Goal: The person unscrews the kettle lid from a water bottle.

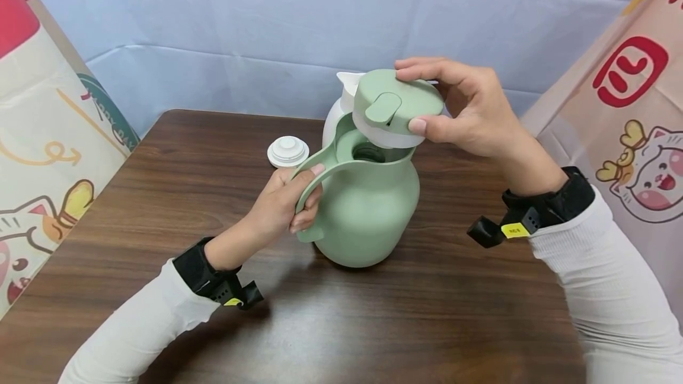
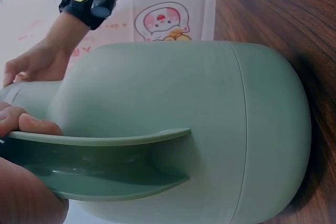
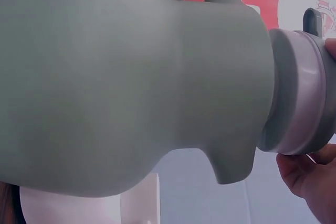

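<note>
A green vacuum jug [image 1: 368,206] stands on the table, its round mouth uncovered and visible from above. My left hand [image 1: 285,200] grips the jug's handle [image 2: 105,166], fingers curled through the loop and thumb on top. In my right hand [image 1: 464,102] is the jug's green lid [image 1: 395,99] with a white lower band, pinched at its rim between thumb and fingers. The lid is tilted and overlaps the mouth's far right side in the head view. From the right wrist view, the lid [image 3: 299,93] sits right at the jug's top edge.
Close behind the green jug is a white jug [image 1: 332,120], mostly hidden. A white round stopper [image 1: 288,152] lies on the brown wooden table [image 1: 224,170] to the left. Pale blue cloth [image 1: 256,22] hangs at the back, and printed sheets [image 1: 635,135] flank both sides.
</note>
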Demonstrator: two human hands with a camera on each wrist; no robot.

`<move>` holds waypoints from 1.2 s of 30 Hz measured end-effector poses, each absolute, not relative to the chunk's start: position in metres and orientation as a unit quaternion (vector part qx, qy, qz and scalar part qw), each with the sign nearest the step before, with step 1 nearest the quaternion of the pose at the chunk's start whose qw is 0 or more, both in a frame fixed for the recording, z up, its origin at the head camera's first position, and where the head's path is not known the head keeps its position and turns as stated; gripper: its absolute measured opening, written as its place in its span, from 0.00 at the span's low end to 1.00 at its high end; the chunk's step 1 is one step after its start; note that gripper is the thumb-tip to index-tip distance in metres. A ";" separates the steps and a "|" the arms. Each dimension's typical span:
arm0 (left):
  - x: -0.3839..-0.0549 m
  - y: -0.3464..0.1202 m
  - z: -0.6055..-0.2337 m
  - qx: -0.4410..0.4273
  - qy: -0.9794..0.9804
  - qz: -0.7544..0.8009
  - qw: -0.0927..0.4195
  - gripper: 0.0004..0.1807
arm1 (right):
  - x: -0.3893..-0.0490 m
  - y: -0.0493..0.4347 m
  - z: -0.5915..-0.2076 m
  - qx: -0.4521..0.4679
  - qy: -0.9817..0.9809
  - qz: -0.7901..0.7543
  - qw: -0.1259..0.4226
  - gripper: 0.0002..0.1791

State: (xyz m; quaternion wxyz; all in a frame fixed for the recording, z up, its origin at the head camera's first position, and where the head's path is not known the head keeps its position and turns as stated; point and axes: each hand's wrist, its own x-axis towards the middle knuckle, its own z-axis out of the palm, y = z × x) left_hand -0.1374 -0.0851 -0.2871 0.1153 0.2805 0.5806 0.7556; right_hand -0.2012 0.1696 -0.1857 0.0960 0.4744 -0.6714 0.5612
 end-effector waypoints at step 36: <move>-0.138 -0.086 -0.286 0.274 0.579 0.758 0.119 0.26 | -0.197 0.222 -0.213 0.376 -0.566 0.723 0.120 0.17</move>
